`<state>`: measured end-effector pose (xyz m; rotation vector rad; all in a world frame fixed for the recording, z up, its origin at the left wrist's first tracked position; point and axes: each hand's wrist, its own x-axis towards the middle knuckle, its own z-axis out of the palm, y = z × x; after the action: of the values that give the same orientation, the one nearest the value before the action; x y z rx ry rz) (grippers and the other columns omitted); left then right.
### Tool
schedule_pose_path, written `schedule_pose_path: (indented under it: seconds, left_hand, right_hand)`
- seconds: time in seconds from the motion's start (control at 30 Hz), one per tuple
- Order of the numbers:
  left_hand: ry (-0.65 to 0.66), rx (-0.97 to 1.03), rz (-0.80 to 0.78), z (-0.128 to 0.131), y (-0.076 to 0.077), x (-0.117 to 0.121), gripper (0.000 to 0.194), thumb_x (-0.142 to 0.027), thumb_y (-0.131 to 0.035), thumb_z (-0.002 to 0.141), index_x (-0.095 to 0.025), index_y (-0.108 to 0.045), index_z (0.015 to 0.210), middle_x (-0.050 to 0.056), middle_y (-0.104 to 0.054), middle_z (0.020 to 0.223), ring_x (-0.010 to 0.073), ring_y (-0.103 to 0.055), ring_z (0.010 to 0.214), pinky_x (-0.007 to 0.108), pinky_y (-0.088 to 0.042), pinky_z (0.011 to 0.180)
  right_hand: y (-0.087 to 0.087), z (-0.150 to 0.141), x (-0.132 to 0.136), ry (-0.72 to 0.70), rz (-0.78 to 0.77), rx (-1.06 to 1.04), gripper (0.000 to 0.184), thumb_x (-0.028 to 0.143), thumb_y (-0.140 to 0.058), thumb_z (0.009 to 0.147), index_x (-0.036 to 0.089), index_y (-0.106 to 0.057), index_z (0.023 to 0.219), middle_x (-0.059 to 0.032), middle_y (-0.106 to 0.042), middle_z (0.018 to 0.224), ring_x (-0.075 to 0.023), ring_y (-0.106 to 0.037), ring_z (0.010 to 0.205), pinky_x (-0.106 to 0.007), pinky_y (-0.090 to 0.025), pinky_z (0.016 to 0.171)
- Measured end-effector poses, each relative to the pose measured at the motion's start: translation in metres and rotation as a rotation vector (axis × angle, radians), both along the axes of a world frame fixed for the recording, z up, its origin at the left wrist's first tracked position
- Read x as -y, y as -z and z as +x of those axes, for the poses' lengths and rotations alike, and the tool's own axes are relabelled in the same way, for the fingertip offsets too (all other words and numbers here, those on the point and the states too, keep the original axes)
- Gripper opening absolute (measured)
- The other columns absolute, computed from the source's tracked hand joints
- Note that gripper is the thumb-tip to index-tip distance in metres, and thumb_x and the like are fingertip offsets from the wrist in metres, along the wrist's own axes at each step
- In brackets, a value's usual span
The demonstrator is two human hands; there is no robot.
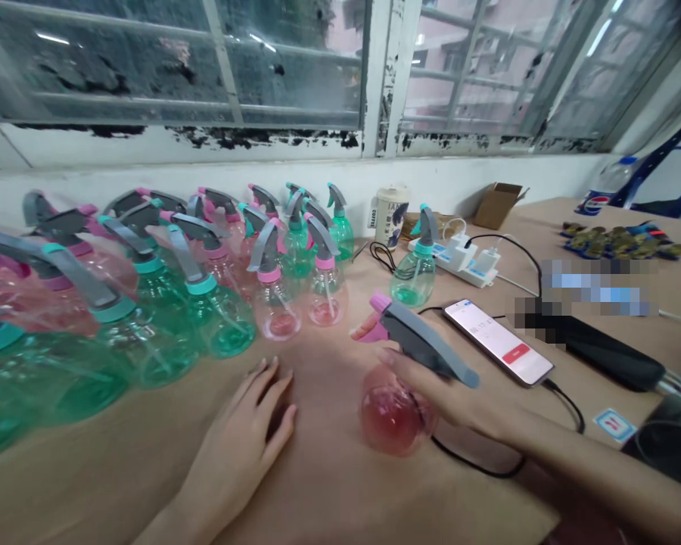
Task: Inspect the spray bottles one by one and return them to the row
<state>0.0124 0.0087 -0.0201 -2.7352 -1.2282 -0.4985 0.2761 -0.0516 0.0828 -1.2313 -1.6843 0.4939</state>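
Note:
My right hand [431, 378] is wrapped round a pink spray bottle [394, 412] that stands on the brown table [329, 484]. Its fingers lie under the bottle's grey trigger head [425, 344], which has a pink nozzle. My left hand [244, 446] rests flat on the table to the left of the bottle, fingers stretched out, holding nothing. A crowd of several pink and green spray bottles [204, 280] with grey trigger heads stands to the left and behind. A single green spray bottle [414, 269] stands apart, behind my right hand.
A phone [498, 341] with a lit screen lies right of the held bottle, its black cable running under my right arm. Behind are a white power strip [465, 257], a paper cup [390, 216], a small cardboard box [496, 204] and a soda bottle [604, 185]. Windows line the wall.

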Motion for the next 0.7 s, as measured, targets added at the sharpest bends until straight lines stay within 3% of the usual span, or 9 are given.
schedule_pose_path:
  seconds: [0.2, 0.33, 0.47, 0.6, 0.63, 0.7]
  left_hand:
    - [0.103, -0.029, -0.007, 0.028, 0.001, 0.002, 0.045, -0.040, -0.040, 0.098, -0.016, -0.058, 0.131, 0.013, -0.052, 0.144, 0.0306, -0.049, 0.132, 0.049, -0.045, 0.106]
    - [0.133, -0.039, 0.014, 0.030, 0.002, 0.001, 0.045, -0.039, -0.041, 0.098, -0.015, -0.058, 0.132, 0.014, -0.052, 0.144, 0.0320, -0.049, 0.132, 0.050, -0.047, 0.104]
    - [0.149, -0.033, 0.020, 0.028, 0.002, 0.002, 0.045, -0.038, -0.041, 0.098, -0.014, -0.058, 0.132, 0.015, -0.050, 0.145, 0.0320, -0.049, 0.132, 0.051, -0.047, 0.104]
    - [0.159, -0.036, 0.021, 0.028, -0.001, 0.002, 0.043, -0.035, -0.042, 0.098, -0.014, -0.057, 0.133, 0.015, -0.050, 0.145, 0.0309, -0.050, 0.132, 0.050, -0.046, 0.105]
    - [0.166, -0.032, 0.026, 0.028, -0.001, 0.002, 0.044, -0.035, -0.042, 0.098, -0.013, -0.057, 0.133, 0.015, -0.050, 0.145, 0.0309, -0.050, 0.131, 0.049, -0.046, 0.104]
    - [0.176, -0.018, 0.033, 0.027, 0.000, 0.001, 0.044, -0.037, -0.042, 0.098, -0.014, -0.057, 0.133, 0.015, -0.051, 0.145, 0.0311, -0.050, 0.131, 0.049, -0.046, 0.104]
  right_hand:
    - [0.006, -0.003, -0.009, -0.066, -0.020, -0.080, 0.031, 0.051, -0.056, 0.086, 0.034, -0.067, 0.109, -0.0006, -0.068, 0.075, -0.0237, -0.068, 0.076, -0.040, -0.058, 0.073]
    - [0.008, -0.006, -0.012, -0.022, -0.073, -0.046, 0.026, 0.050, -0.060, 0.084, 0.032, -0.068, 0.101, 0.0001, -0.067, 0.072, -0.0229, -0.067, 0.073, -0.037, -0.059, 0.070]
    - [0.008, -0.004, -0.010, -0.076, -0.110, -0.063, 0.026, 0.048, -0.059, 0.086, 0.028, -0.068, 0.099, -0.0009, -0.070, 0.079, -0.0214, -0.069, 0.079, -0.033, -0.059, 0.073]
    - [0.012, 0.004, -0.003, -0.013, -0.176, 0.030, 0.027, 0.043, -0.061, 0.087, 0.027, -0.070, 0.106, 0.0050, -0.050, 0.045, -0.0192, -0.064, 0.058, -0.029, -0.056, 0.063]
    - [0.013, 0.006, -0.002, 0.006, -0.174, 0.047, 0.028, 0.044, -0.061, 0.087, 0.027, -0.070, 0.108, 0.0056, -0.047, 0.043, -0.0189, -0.062, 0.054, -0.029, -0.055, 0.060]
    - [0.014, 0.008, 0.000, 0.030, -0.174, 0.043, 0.030, 0.046, -0.060, 0.087, 0.028, -0.070, 0.108, 0.0035, -0.055, 0.050, -0.0187, -0.062, 0.055, -0.029, -0.053, 0.057]
